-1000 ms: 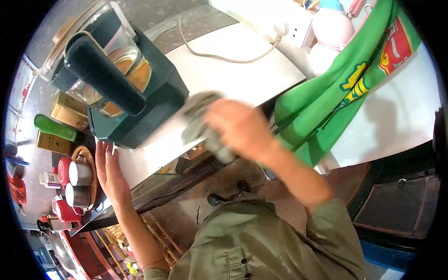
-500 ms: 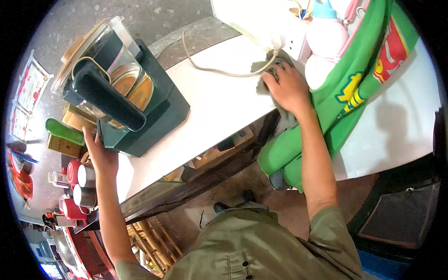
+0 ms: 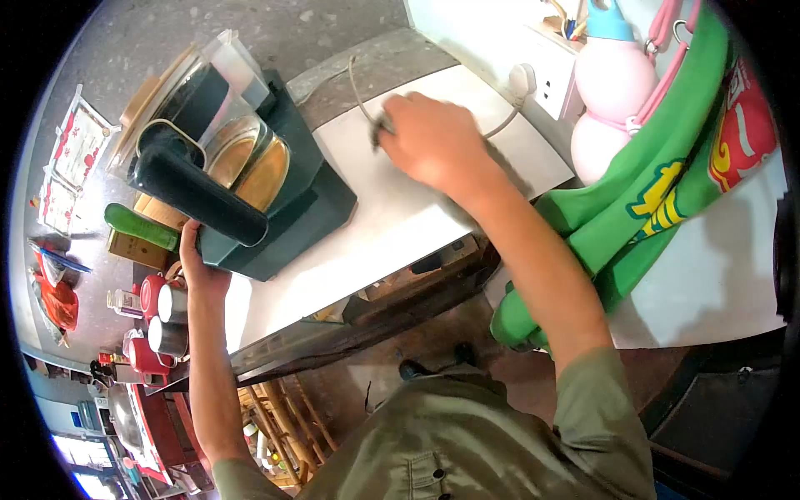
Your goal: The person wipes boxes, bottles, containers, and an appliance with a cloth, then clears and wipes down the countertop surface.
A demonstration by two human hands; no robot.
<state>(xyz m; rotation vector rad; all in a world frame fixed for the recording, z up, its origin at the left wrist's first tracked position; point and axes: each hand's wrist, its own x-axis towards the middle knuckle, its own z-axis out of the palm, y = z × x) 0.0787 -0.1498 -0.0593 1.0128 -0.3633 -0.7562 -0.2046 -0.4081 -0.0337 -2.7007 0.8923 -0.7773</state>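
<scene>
My left hand [image 3: 202, 265] holds the lower near corner of a dark green countertop appliance [image 3: 312, 218], its fingers partly hidden behind it. A clear glass jug [image 3: 242, 154] with a thick black handle [image 3: 200, 192] sits on this appliance, which appears tilted in the view. My right hand [image 3: 437, 137], smeared by motion, is over the white tabletop [image 3: 367, 258] with its fingers closed on a grey cloth [image 3: 380, 133], of which only a dark bit shows. A pale power cord [image 3: 360, 90] runs behind that hand.
At the right, a plug [image 3: 522, 79] sits in a wall socket box [image 3: 552, 83] beside a pink bottle [image 3: 615, 75]. Green printed fabric [image 3: 617, 212] drapes over the table edge. Red and white mugs [image 3: 150, 354] and a green-handled item [image 3: 140, 225] stand at the left.
My right hand has moved left with the cloth, from near the socket toward the appliance. My left hand stays at the appliance's corner. The whole view has shifted slightly.
</scene>
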